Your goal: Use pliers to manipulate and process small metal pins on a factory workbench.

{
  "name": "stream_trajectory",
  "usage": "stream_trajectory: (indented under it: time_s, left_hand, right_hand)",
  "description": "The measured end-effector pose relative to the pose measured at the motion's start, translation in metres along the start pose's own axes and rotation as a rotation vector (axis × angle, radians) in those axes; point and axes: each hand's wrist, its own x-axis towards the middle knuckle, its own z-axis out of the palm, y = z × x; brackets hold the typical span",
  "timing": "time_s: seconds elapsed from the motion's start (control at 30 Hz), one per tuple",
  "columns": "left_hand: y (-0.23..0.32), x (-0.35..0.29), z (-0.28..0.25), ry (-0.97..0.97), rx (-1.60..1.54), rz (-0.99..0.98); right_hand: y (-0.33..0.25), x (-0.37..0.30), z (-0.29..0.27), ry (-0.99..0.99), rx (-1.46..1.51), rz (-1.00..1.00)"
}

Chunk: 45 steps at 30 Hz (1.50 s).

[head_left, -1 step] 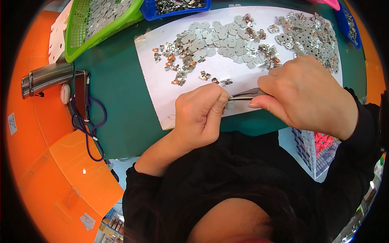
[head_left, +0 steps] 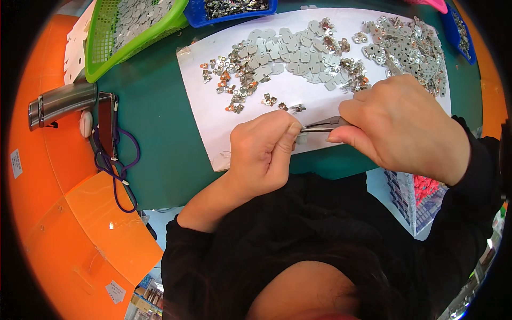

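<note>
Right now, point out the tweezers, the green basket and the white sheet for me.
tweezers (head_left: pixel 322 125): head view, on the metal arms between the two hands.
green basket (head_left: pixel 140 38): head view, on its near green rim.
white sheet (head_left: pixel 213 114): head view, on a bare patch left of the small parts.

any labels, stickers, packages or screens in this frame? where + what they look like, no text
Small sticker: far left on the orange surface, white rectangle with dark print.
Second sticker: lower left on the orange panel, white, tilted like a diamond.
Clear bags: lower right beside the right hand's sleeve, transparent, holding small pink and dark parts.
Packages: bottom edge, left of centre, partly cut off, too small to describe.
No screens in view.
</note>
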Motion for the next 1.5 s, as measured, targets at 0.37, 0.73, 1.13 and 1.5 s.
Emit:
stream_trajectory:
  time_s: [0.37,0.73,1.13,1.5]
  left_hand:
    - [0.001,0.007,-0.016,-0.583,0.195,0.134]
    - [0.005,0.013,-0.040,0.128,0.048,0.046]
    - [-0.004,0.013,-0.039,0.328,-0.334,-0.063]
    - [-0.007,0.016,-0.034,0.304,-0.356,-0.071]
  right_hand:
    - [-0.007,-0.024,0.032,-0.045,-0.150,-0.054]
    - [0.010,-0.007,0.066,0.611,0.151,0.067]
    - [-0.013,0.008,0.098,0.638,0.009,0.019]
    - [-0.010,0.014,0.095,0.665,-0.097,0.098]
